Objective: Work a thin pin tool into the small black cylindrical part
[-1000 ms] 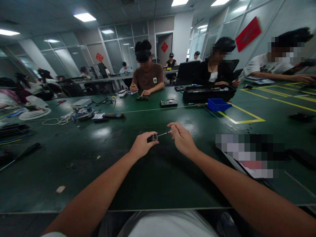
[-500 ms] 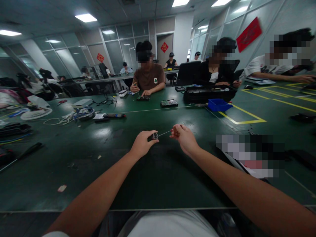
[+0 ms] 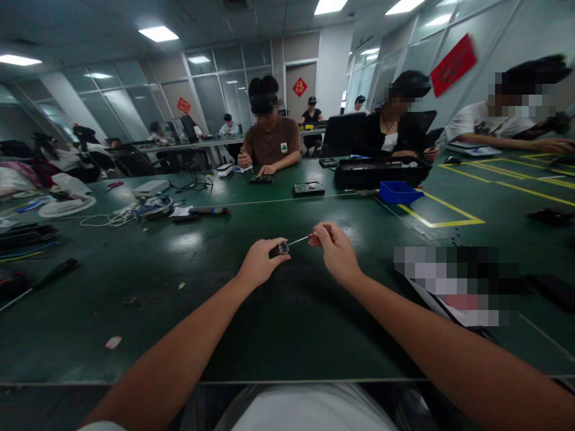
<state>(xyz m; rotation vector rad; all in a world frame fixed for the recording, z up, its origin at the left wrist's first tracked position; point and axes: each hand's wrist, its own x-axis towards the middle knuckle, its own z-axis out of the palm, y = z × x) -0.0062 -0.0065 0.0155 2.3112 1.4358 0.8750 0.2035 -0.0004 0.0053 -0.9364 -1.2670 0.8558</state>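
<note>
My left hand (image 3: 261, 263) is wrapped round a short dark cylinder (image 3: 283, 248) whose round, metallic-looking end faces right. Opposite it, my right hand (image 3: 335, 248) pinches the reddish handle (image 3: 311, 236) of a thin tool. The tool's bright metal shaft (image 3: 298, 240) runs leftward and slightly down to the rim of the cylinder. Whether its tip touches the cylinder or sits behind it I cannot tell. Both hands are above the green table (image 3: 287, 335), near its middle.
Cables (image 3: 112, 216) and a dark tool (image 3: 209, 211) lie left. Ahead are a circuit-board device (image 3: 308, 188), a blue bin (image 3: 399, 192) and a long black casing (image 3: 381, 172). A person in brown (image 3: 273, 143) works across the table. A partly blurred flat object (image 3: 442, 287) lies right.
My right hand has turned slightly, with its fingers closer round the handle. My left hand and the cylinder have hardly moved.
</note>
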